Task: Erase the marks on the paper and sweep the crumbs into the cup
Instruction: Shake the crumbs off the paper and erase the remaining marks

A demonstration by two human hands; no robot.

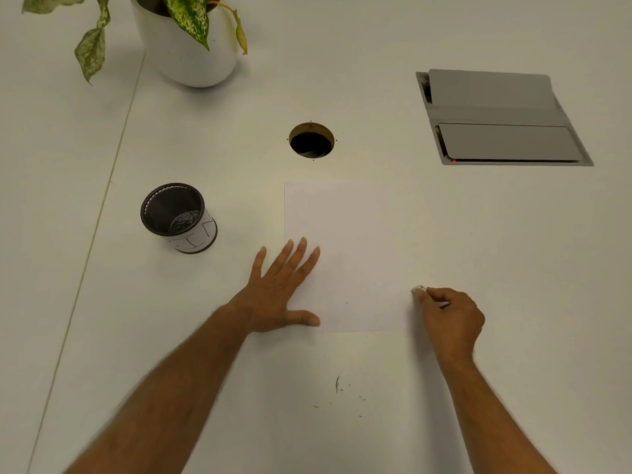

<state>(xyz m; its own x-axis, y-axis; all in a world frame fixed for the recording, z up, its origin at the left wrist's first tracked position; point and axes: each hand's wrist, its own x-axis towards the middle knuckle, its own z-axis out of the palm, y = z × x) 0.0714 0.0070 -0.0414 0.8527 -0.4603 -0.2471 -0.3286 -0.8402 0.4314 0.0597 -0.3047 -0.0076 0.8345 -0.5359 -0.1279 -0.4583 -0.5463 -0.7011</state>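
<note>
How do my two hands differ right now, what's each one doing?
The left hand lies flat and open, fingers spread, pressing the paper near its left edge; the right hand is curled, pinching a small eraser at the paper's right edge. The left holds nothing; the right's grip is closed. Both reach the paper's lower part.

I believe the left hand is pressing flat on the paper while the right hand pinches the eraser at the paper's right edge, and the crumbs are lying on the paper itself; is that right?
Not quite. The head view shows the crumbs lying on the bare table just in front of the paper, not on it. The rest holds: the left hand presses flat on the paper while the right hand pinches the eraser at its right edge.
</note>
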